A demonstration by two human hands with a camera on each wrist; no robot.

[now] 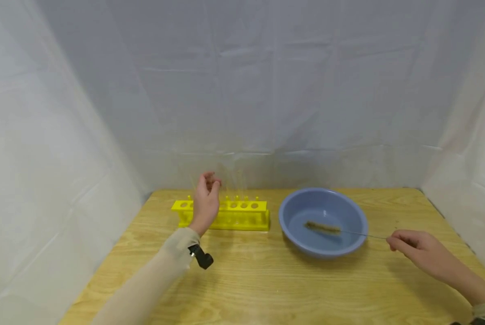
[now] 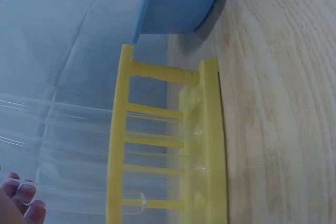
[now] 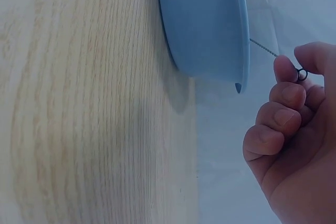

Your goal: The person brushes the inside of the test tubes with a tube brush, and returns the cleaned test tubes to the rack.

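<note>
A yellow test tube rack point(image 1: 242, 221) stands at the back left of the table, with several clear glass test tubes point(image 2: 68, 121) upright in it. My left hand point(image 1: 206, 201) is above the rack and holds a test tube point(image 2: 84, 200) near its top; the rounded bottom of this tube passes through the rack's upper plate, short of the base. My right hand point(image 1: 425, 253) pinches the ring end of a test tube brush's twisted wire handle point(image 3: 262, 47). The brown bristles point(image 1: 324, 228) hang over the inside of a blue basin point(image 1: 297, 210).
The basin is right of the rack on a light wood-grain table point(image 1: 250, 284). White sheeting point(image 1: 242, 99) hangs behind the table and along both sides. A black band point(image 1: 202, 257) is around my left wrist.
</note>
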